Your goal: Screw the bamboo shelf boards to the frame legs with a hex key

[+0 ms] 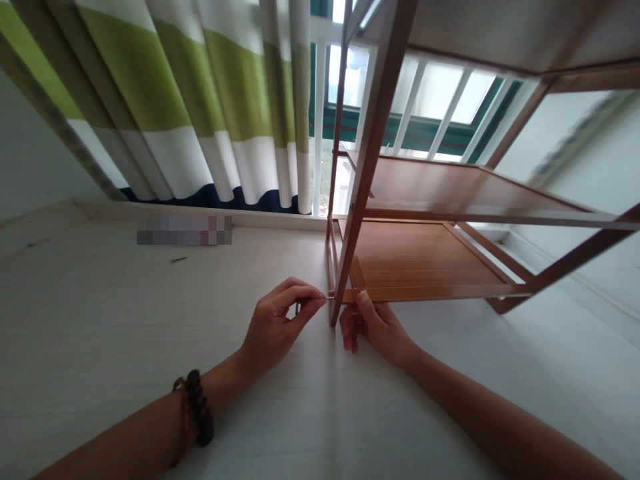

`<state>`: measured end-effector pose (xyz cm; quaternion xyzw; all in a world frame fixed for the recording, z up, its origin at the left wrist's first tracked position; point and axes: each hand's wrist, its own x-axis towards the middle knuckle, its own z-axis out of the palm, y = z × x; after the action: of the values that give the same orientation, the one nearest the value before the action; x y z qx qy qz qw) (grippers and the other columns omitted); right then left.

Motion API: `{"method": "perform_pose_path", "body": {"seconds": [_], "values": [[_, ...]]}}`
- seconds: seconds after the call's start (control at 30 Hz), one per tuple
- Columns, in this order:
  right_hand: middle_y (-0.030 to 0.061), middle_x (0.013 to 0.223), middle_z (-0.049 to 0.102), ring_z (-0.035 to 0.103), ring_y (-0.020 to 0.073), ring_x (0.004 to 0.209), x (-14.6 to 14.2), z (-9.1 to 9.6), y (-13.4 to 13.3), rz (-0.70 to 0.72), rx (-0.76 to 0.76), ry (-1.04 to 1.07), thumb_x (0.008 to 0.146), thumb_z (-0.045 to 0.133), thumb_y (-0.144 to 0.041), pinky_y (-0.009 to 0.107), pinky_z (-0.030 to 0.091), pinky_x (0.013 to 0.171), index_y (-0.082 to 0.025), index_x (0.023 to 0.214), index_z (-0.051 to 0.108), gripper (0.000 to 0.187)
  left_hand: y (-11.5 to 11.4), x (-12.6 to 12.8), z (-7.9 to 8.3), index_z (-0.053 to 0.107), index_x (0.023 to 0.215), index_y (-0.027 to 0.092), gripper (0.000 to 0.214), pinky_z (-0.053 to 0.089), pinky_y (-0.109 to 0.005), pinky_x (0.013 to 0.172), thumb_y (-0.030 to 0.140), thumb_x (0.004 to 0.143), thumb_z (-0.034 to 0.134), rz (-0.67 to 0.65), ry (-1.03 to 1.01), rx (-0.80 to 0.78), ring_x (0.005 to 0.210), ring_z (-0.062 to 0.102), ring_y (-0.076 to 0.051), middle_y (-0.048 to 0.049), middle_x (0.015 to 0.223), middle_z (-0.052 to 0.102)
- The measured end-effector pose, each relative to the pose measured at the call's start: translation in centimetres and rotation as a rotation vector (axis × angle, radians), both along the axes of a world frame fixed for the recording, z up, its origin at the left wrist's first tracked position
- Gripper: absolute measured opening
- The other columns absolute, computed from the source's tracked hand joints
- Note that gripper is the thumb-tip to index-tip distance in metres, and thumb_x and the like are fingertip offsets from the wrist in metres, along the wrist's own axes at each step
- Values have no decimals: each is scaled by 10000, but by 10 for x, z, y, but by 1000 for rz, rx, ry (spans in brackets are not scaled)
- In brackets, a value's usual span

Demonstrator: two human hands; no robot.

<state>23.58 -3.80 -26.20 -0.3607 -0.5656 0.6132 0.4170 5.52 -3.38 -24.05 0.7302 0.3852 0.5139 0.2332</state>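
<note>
A brown wooden shelf rack (367,133) with several tiers stands on the white surface. My left hand (280,313) is closed in a pinch on a thin metal hex key (298,307), mostly hidden by the fingers. Its metal tip meets the outer side of the rack's front left leg (340,293), near the foot. On the other side of that leg, my right hand (377,327) grips the front rail (425,293) of the lowest shelf from below, thumb against its front. The remaining fingers curl underneath, partly hidden.
A blurred-out flat packet (185,230) lies by the back ledge. In front of it is a small dark thin piece (179,259). Green and white striped curtains (200,100) hang at the back left. Behind the rack is a barred window (425,93).
</note>
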Motion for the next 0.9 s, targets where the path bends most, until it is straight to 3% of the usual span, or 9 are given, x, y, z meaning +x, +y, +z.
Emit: {"method": "perform_pose_path", "body": {"seconds": [0.17,0.33,0.4,0.5,0.67,0.73,0.9], "values": [[-1,409,475,455,75,348,-5,3,-3,-109,68,-85,838,320,-565,193,346,380,-143,531,475,544,-3,2,2,640,757,186,32,451,-208,633,195,743,613,31,5,35,677,547,-96,-6,764,599],[-15,403,448,458,75,346,-6,5,-3,-91,46,-75,836,320,-567,195,339,379,-152,512,439,539,-4,3,-3,657,789,168,96,418,-216,528,238,727,635,-72,-275,-318,563,498,-84,7,659,579],[-20,411,442,458,72,346,-5,6,-3,-83,44,-70,836,316,-568,194,336,381,-153,521,432,534,-4,3,-4,671,811,154,133,413,-230,541,253,731,632,-128,-361,-449,556,493,-90,6,606,568],[-27,418,430,463,71,347,-5,5,-2,-94,42,-82,835,327,-564,191,324,378,-152,530,427,522,-4,2,-2,691,857,138,193,426,-262,586,272,769,585,-266,-502,-548,620,524,-117,-39,685,608],[-30,424,418,461,70,357,-3,2,-3,-91,39,-77,839,334,-554,191,325,387,-152,526,418,517,0,-5,0,682,977,145,279,432,-311,673,272,830,482,-467,-515,-569,740,531,-159,-100,858,608],[-31,421,412,456,66,357,-2,1,-3,-92,45,-78,842,337,-546,187,316,385,-150,521,416,515,3,-9,0,668,1017,173,280,420,-306,704,273,829,486,-432,-397,-523,777,508,-157,-89,890,577],[-36,430,388,450,62,363,-1,4,-3,-70,38,-60,835,370,-536,185,309,380,-151,494,397,515,7,-15,-1,674,999,243,250,393,-237,708,299,788,552,-188,-153,-381,801,458,-127,-27,810,474]]}}
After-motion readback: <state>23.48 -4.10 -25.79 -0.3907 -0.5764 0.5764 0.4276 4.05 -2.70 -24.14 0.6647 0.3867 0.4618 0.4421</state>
